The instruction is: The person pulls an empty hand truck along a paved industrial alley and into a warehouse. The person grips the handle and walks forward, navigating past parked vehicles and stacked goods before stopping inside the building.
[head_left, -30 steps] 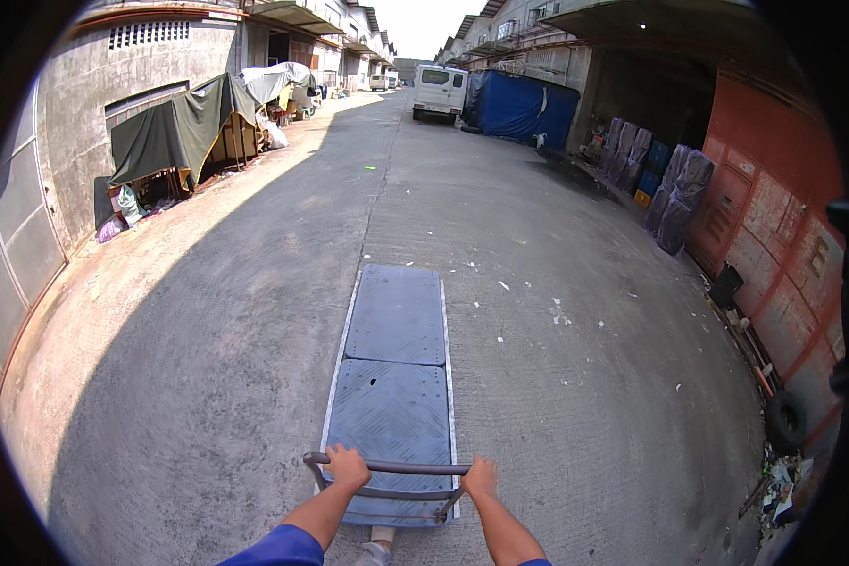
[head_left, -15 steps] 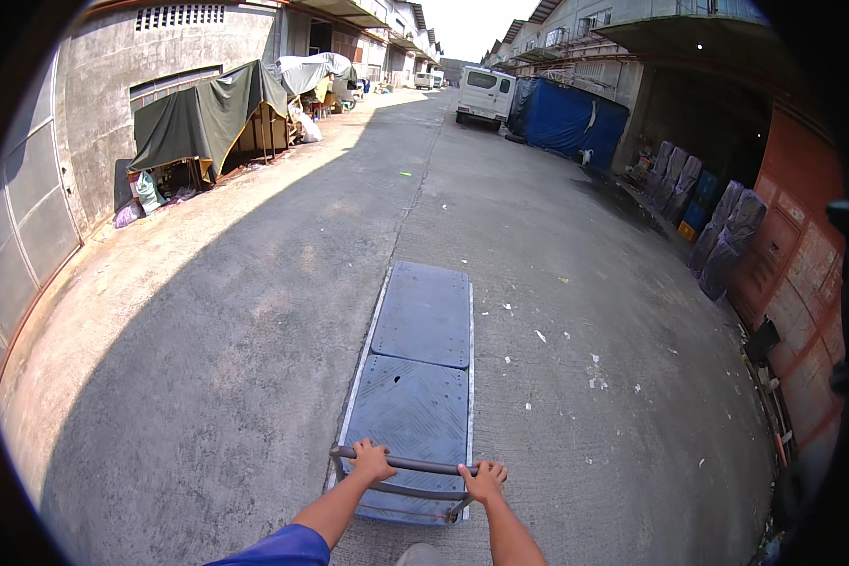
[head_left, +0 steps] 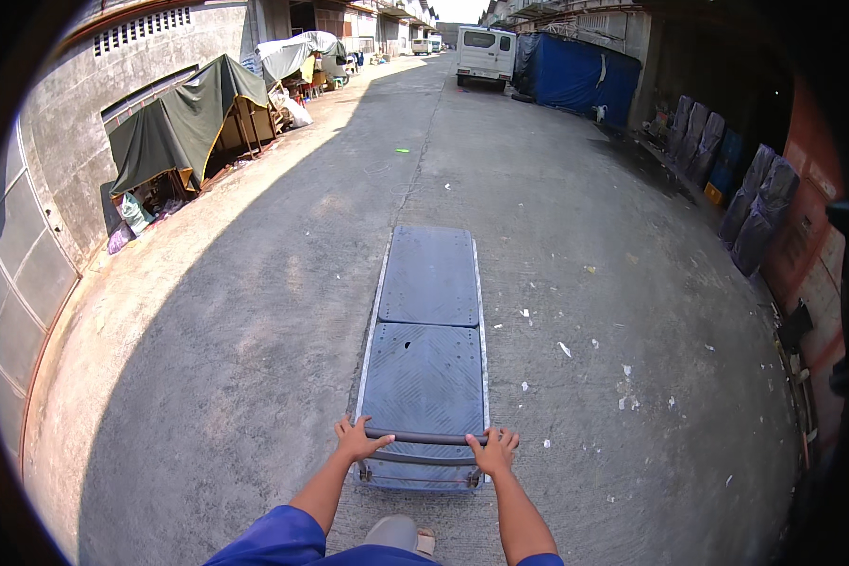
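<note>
A long platform trolley with a two-panel blue-grey deck (head_left: 424, 373) and pale side edges stretches ahead of me on the concrete. Its dark curved push handle (head_left: 429, 438) crosses the near end. My left hand (head_left: 357, 441) is closed around the left end of that bar, thumb lying along it. At the bar's right end, my right hand (head_left: 495, 452) grips too, its thumb on the near side. The deck carries no load, and a small dark hole shows in the nearer panel. The trolley's wheels are hidden beneath it.
A white van (head_left: 485, 53) stands far ahead, beside a blue tarp (head_left: 580, 75). On the left, a dark green tarp (head_left: 174, 127) covers a stall along the wall. Wrapped dark stacks (head_left: 762, 212) line the right side. Paper scraps (head_left: 564, 349) litter the concrete.
My left hand has shifted outward to the left end of the handle. The trolley now points straighter ahead, and its handle sits higher in view. The green tarp has slid leftward and closer.
</note>
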The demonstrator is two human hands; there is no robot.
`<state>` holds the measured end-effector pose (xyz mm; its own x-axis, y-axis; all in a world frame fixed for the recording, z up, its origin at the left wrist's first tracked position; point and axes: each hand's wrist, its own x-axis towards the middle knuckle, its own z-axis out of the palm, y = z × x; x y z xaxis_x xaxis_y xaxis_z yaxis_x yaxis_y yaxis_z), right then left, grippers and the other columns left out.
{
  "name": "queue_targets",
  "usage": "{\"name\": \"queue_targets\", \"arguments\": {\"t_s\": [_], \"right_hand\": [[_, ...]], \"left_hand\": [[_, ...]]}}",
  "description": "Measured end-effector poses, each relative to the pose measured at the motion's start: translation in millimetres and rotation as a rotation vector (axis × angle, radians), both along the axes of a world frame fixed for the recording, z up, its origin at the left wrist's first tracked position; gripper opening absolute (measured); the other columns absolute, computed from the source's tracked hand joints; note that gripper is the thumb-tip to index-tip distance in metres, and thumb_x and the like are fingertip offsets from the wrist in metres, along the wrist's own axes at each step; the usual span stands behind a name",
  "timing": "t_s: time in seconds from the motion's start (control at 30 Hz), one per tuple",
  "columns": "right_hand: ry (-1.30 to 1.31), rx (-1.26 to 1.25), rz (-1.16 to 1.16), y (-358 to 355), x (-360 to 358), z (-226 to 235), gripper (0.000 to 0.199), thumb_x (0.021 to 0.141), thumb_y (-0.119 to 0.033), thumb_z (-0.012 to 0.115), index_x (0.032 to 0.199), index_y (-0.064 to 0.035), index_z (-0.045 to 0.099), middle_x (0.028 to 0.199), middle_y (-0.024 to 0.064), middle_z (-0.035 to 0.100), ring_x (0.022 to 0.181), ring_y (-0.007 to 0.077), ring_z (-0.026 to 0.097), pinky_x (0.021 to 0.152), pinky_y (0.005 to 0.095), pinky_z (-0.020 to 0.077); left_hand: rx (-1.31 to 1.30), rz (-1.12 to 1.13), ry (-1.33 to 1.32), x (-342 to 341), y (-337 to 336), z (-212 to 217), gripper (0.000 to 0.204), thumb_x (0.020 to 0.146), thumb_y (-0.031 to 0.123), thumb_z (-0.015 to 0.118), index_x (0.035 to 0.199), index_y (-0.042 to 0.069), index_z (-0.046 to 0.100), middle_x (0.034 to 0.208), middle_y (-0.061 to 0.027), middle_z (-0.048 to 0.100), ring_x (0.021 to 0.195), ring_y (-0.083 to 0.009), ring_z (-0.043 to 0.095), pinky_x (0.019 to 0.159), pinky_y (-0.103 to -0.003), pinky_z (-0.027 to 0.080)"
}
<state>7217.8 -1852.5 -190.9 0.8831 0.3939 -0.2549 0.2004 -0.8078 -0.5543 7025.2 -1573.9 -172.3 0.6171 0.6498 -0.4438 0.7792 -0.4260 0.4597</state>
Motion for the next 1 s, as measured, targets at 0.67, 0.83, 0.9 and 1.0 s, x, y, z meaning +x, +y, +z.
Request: {"name": "queue_targets", "arguments": {"t_s": [0.67, 0.83, 0.9, 1.0], "right_hand": [[-0.137, 0.012, 0.087, 340.3, 518.1, -13.1, 0.063, 0.088, -0.061, 0.063, 0.121, -0.0078, 0.055, 0.139, 0.0217, 0.034, 0.135, 0.0424, 0.022, 0.105, 0.059, 0.033], [-0.161, 0.059, 0.077, 437.0, 646.4, -10.5, 0.067, 0.09, -0.062, 0.059, 0.125, -0.0054, 0.052, 0.142, 0.0236, 0.031, 0.139, 0.0464, 0.015, 0.106, 0.0647, 0.0299], [-0.194, 0.05, 0.083, 476.2, 688.7, -10.5, 0.067, 0.09, -0.062, 0.059, 0.125, -0.0053, 0.052, 0.141, 0.0247, 0.032, 0.139, 0.0469, 0.016, 0.106, 0.0649, 0.0296], [-0.21, 0.059, 0.111, 540.6, 761.5, -9.2, 0.065, 0.09, -0.061, 0.06, 0.123, -0.0059, 0.052, 0.139, 0.0258, 0.033, 0.137, 0.0465, 0.018, 0.106, 0.0637, 0.0302]], "left_hand": [[0.127, 0.094, -0.2, 497.1, 326.0, -9.3, 0.092, 0.067, 0.067, 0.08, 0.136, 0.013, 0.053, 0.154, -0.0277, 0.019, 0.144, -0.0459, 0.011, 0.116, -0.055, 0.024], [0.172, 0.093, -0.285, 629.6, 423.0, -8.9, 0.09, 0.066, 0.066, 0.081, 0.134, 0.013, 0.055, 0.153, -0.0282, 0.02, 0.144, -0.0457, 0.011, 0.115, -0.055, 0.026], [0.133, 0.123, -0.269, 673.5, 461.1, -2.9, 0.088, 0.066, 0.063, 0.083, 0.132, 0.012, 0.056, 0.154, -0.0274, 0.018, 0.144, -0.0457, 0.011, 0.115, -0.056, 0.027], [0.085, 0.131, -0.232, 742.3, 524.1, -1.3, 0.089, 0.065, 0.063, 0.084, 0.134, 0.013, 0.055, 0.154, -0.0262, 0.015, 0.145, -0.0451, 0.011, 0.115, -0.056, 0.027]]}}
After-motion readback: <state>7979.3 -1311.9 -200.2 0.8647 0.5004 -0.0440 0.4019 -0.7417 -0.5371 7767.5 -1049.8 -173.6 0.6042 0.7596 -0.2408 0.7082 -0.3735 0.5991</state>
